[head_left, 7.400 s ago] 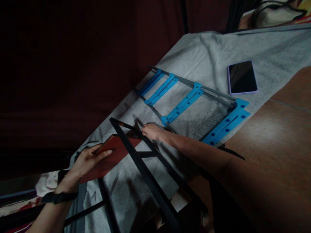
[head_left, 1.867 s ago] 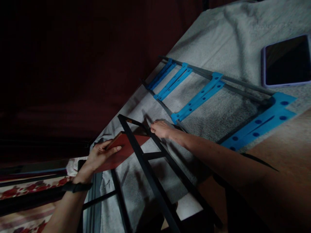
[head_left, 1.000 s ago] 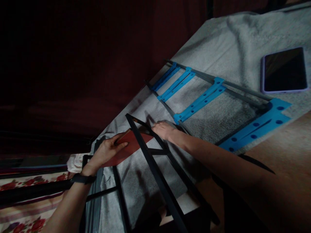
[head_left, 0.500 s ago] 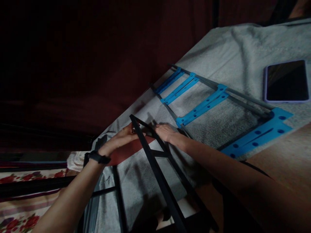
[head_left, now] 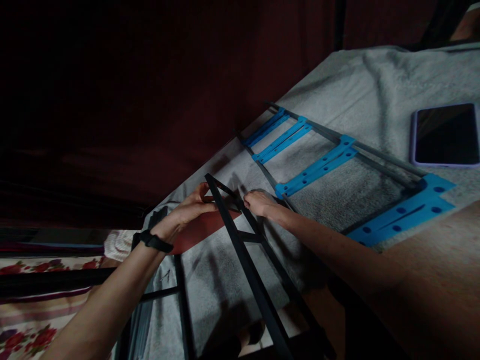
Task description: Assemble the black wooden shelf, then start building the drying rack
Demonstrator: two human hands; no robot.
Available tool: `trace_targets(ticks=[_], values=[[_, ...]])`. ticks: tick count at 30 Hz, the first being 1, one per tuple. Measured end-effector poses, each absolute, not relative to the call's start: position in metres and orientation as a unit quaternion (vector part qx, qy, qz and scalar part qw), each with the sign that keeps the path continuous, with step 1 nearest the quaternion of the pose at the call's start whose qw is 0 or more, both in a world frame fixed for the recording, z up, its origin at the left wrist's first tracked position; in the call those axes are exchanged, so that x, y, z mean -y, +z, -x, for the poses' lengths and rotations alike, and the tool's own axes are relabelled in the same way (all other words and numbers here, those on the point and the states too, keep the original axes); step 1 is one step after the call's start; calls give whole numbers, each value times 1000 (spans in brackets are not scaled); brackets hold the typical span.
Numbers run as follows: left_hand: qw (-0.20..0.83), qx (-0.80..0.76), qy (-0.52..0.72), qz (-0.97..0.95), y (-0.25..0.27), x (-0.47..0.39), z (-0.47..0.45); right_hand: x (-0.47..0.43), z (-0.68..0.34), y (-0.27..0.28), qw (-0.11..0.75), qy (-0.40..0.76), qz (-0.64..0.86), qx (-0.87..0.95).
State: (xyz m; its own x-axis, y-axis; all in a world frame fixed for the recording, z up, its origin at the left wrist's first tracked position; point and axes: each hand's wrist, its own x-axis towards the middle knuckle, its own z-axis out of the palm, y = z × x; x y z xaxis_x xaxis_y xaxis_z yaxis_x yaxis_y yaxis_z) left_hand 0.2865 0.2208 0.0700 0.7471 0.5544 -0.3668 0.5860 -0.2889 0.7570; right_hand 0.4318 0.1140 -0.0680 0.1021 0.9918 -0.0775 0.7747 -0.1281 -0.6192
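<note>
A black ladder-like frame [head_left: 243, 257] with crossbars leans up from the bottom toward the middle of the view. My left hand [head_left: 195, 205], with a black band on its wrist, grips the frame's left rail near its top end, thumb and fingers at the bar. My right hand [head_left: 258, 203] is closed beside the top of the right rail, fingertips pinched close to it. Whatever those fingertips hold is hidden or too small to name. Beneath the left hand lies a flat reddish-brown panel [head_left: 202, 231] on the grey cloth.
Blue slotted brackets [head_left: 318, 167] joined by grey rods lie to the right. A phone [head_left: 446, 135] rests at the far right on the grey cloth [head_left: 348, 80]. Another black frame piece [head_left: 182, 305] and grey tubes [head_left: 141, 325] are at lower left. A dark red curtain hangs behind.
My right hand's fingers have curled in tighter beside the right rail. My left hand has shifted slightly at the left rail. The view has moved a little.
</note>
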Motion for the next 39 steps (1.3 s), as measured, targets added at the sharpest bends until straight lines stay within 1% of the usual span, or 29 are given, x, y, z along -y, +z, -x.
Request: trace_targets(ticks=[5, 9, 18, 21, 24, 30, 35, 39], values=[[489, -341, -5, -803, 75, -220, -285, -113, -435, -67, 212, 251, 713, 619], [477, -341, -8, -810, 78, -220, -284, -112, -437, -66, 230, 244, 709, 620], [464, -348, -25, -814, 79, -215, -283, -115, -434, -63, 220, 289, 723, 588], [457, -347, -24, -819, 82, -213, -283, -117, -434, -60, 216, 329, 725, 565], [440, -347, -16, -828, 86, -209, -283, -119, -433, -55, 231, 373, 730, 524], [421, -355, -10, -835, 88, -212, -280, -120, -434, -53, 253, 407, 712, 514], [356, -395, 32, -846, 90, -224, -274, -122, -431, -58, 274, 493, 681, 467], [309, -412, 47, -856, 92, -222, -270, -125, -424, -65, 321, 517, 667, 429]])
